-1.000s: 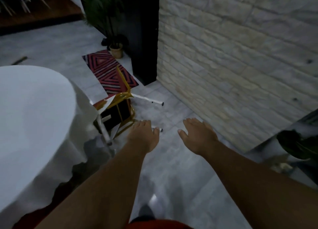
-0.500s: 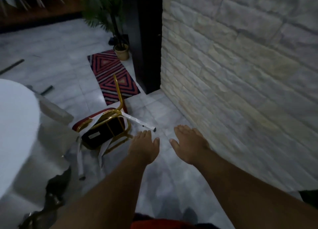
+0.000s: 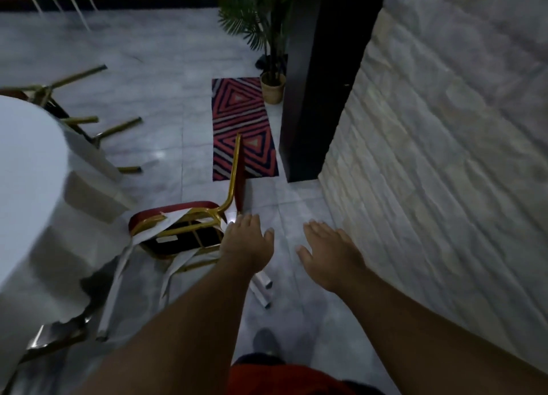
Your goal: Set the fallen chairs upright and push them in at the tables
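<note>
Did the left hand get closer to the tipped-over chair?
Yes. The left hand now overlaps the fallen chair by its gold frame; earlier it was nearer the leg tips.

The floor [image 3: 166, 77] between the fallen chair [image 3: 189, 234] and the stone wall [image 3: 444, 163] is bare, and the right hand [image 3: 329, 255] is stretched over this strip with its fingers spread. On the left, the bench with its white cloth [image 3: 26, 187] stands close to the chair and narrows the way there. The chair's white-wrapped legs [image 3: 261, 287] stick out under the left hand [image 3: 246, 243]. Behind, a dark pillar [image 3: 320, 98] and a potted plant [image 3: 271, 77] close the far side; a second fallen chair [image 3: 77, 121] lies far left.
</note>
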### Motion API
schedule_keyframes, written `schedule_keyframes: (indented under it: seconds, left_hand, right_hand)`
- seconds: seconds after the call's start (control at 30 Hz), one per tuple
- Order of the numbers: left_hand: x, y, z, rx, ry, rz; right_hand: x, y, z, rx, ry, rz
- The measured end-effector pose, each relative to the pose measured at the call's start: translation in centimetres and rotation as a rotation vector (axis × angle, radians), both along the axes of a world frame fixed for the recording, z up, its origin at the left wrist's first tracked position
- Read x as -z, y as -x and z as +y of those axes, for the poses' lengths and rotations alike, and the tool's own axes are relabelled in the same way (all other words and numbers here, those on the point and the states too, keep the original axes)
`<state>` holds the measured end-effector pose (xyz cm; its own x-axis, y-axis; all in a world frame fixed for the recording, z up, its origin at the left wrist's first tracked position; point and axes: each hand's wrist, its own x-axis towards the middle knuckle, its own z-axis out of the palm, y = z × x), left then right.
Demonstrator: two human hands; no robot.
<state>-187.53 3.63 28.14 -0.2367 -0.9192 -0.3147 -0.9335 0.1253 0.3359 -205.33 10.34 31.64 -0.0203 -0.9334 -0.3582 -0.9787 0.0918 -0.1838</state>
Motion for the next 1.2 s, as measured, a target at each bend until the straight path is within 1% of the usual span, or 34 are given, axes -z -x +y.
schedule_keyframes:
  seconds: [0.1, 0.27, 0.43, 0.57, 0.7, 0.8, 0.9, 1.03, 1.2]
  left_hand:
    - [0.1, 2.4, -3.7, -0.052, -0.044, 0.007]
    - [2.1, 5.7, -10.1, -0.174, -0.069, -0.005]
    - [2.5, 8.6, -14.9, -0.323, -0.096, -0.005]
    - [2.7, 9.7, -17.7, -0.446, -0.122, 0.009]
    - [3.2, 8.9, -21.8, -0.552, -0.129, 0.024]
    - [4.7, 7.1, -25.9, -0.615, -0.104, 0.032]
    - [6.4, 4.8, -30.7, -0.66, -0.123, 0.069]
    - [7.7, 2.0, -36.6, -0.687, -0.175, 0.079]
    - [9.8, 0.5, -41.8, -0.773, -0.231, 0.127]
  right_hand:
    - [0.0, 2.3, -4.7, -0.044, -0.011, -0.008]
    - [1.4, 6.7, -13.2, -0.143, -0.057, -0.012]
    - [1.5, 9.9, -21.9, -0.365, -0.046, 0.01]
    - [1.9, 10.9, -28.4, -0.554, -0.069, 0.029]
    - [3.4, 9.1, -35.1, -0.686, -0.084, 0.047]
    - [4.6, 6.7, -40.1, -0.746, -0.109, 0.048]
    - [5.3, 4.1, -45.6, -0.814, -0.116, 0.076]
    - [5.8, 0.7, -52.7, -0.843, -0.122, 0.099]
    - [7.9, -2.1, -59.5, -0.899, -0.208, 0.105]
